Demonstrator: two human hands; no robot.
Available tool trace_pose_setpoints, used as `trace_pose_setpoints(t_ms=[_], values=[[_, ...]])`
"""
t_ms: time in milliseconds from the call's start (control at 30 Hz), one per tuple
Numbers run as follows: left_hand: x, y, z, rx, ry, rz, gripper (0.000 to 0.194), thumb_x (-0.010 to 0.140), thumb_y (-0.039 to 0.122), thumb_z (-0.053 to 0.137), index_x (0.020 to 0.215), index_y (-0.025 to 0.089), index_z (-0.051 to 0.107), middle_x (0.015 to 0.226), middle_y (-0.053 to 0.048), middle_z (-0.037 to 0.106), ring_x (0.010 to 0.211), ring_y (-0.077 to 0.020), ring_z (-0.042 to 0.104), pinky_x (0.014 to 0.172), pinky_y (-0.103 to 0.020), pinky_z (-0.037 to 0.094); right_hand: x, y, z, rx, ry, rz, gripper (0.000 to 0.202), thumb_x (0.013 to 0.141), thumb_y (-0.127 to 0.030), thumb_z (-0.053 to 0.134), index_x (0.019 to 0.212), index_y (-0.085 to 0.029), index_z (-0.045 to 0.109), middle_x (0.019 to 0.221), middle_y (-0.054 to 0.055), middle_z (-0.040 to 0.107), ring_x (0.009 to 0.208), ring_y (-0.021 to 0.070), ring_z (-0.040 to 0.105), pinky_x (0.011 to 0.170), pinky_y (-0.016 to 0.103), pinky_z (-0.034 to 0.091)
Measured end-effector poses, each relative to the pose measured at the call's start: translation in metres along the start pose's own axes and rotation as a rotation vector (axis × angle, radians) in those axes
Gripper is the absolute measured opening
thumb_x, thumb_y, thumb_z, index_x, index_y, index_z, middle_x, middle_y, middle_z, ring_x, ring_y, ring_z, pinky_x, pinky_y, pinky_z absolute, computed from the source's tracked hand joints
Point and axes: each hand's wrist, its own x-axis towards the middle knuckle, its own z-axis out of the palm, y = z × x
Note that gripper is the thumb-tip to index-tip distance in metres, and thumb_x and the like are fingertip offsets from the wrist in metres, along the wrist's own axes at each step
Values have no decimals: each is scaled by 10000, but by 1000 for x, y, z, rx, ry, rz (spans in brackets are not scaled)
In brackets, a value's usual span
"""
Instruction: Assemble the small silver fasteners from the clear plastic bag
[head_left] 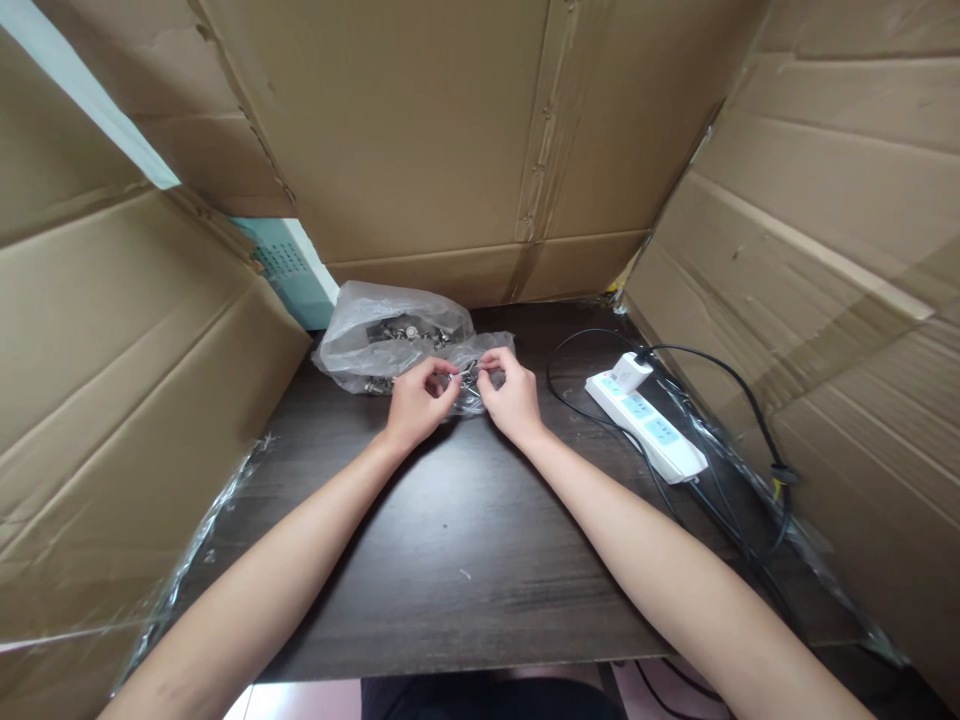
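At the far middle of the table, my left hand (422, 397) and my right hand (513, 391) face each other in front of a clear plastic bag (349, 320). The bag gapes and holds many small metal pieces (412, 333). My left thumb and forefinger pinch together at a small shiny metal part. The right thumb and forefinger are also closed on something small that I cannot make out. Between the hands lie more metal pieces (469, 375) on a second patch of clear plastic (491, 345); whether it belongs to the same bag I cannot tell.
A white power strip (679, 455) with a white plug-in adapter (631, 371) lies on the right, black cables (720, 372) looping around it. Cardboard walls (420, 130) enclose the dark wooden table (450, 560) at the back and both sides. A pale green panel (281, 260) shows at back left.
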Motion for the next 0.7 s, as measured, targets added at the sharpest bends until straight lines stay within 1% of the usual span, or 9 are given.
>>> trace_pose_setpoints(t_ms=[100,200,333,433,600,700], values=[[-1,-1,1,-32,-29,24,130,847,320,688,884,195,698,740,-2,711,584,-133,613,610,-247,503,-2,0,3,94,-6,-40,208,875,-207,565,1070,-212,637,956,51,776,865,194,749,859,329,583],[-1,-3,1,-55,-31,12,137,854,328,695,887,195,701,785,-15,737,622,-144,648,621,-252,518,-4,-2,4,139,-31,-94,219,879,-198,568,1072,-199,671,985,57,790,879,185,764,867,318,603],[-1,-5,2,-56,-33,-2,147,870,338,706,900,194,705,811,-25,751,662,-159,678,652,-269,535,-4,-2,5,108,-36,-102,221,885,-184,559,1013,-201,739,1039,55,800,913,185,769,897,327,615],[-1,-6,2,-54,-39,-7,157,886,350,704,907,195,703,811,-27,752,676,-164,686,659,-274,543,-4,-1,5,83,-38,-94,255,879,-169,556,1013,-209,770,1068,46,802,931,187,768,915,336,619],[-2,-6,2,-56,-40,-15,176,891,370,698,903,195,695,808,-29,752,670,-166,690,662,-280,551,-4,0,5,102,-33,-104,270,885,-177,562,1034,-196,786,1064,57,804,922,186,771,906,327,625],[-2,-7,2,-61,-44,-26,186,888,381,696,890,196,684,804,-29,750,659,-168,688,649,-282,552,-4,-1,4,45,-50,-105,277,909,-187,545,1032,-222,791,1077,46,804,971,196,766,937,347,614]])
